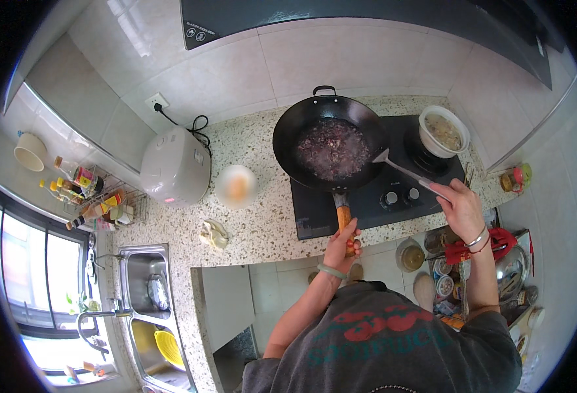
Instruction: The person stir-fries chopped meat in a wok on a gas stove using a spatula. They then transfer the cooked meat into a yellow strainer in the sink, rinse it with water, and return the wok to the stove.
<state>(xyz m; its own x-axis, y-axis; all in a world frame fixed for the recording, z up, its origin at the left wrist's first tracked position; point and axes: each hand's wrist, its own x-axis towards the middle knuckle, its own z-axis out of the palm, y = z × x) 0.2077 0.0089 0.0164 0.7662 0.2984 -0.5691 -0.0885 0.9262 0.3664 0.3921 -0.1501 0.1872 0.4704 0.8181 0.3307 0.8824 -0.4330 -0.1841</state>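
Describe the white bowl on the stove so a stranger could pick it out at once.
Start at the black cooktop set into the speckled counter. A black wok fills its left burner; the white bowl sits on the right one. It is the only pale, deep vessel on the stove, holding a light soupy mix.

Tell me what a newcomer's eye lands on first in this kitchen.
First the black wok of dark food on the stove at centre, its handle gripped by the left hand while the right hand holds a spatula at its rim. Next, the white rice cooker to the left and the white bowl at the stove's right.
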